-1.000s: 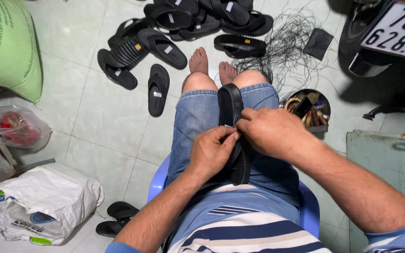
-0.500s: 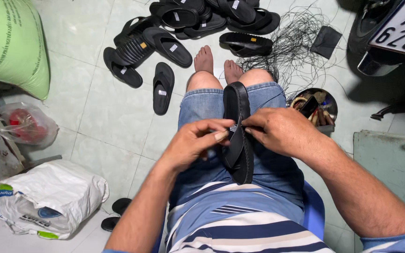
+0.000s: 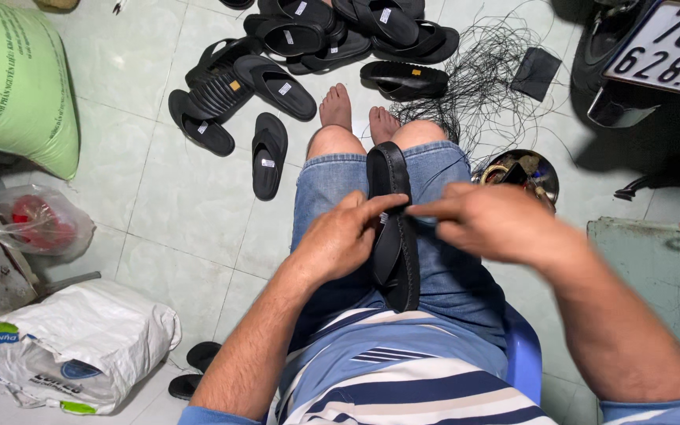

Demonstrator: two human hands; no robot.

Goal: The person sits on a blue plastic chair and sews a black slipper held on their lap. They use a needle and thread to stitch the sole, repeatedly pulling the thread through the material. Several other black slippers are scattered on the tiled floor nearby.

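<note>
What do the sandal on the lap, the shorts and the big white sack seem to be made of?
Sandal: probably rubber or foam, matt black with a stitched rim; both the left hand and right hand are on it.
Shorts: blue denim, faded weave.
White sack: likely woven plastic, crinkled and slightly shiny.

– Any packaging left of the fingers?
– A big green woven sack [image 3: 13,83], a white printed plastic sack [image 3: 72,346].
– Right?
– A white rectangular plate [image 3: 667,47], probably a vehicle's.
</note>
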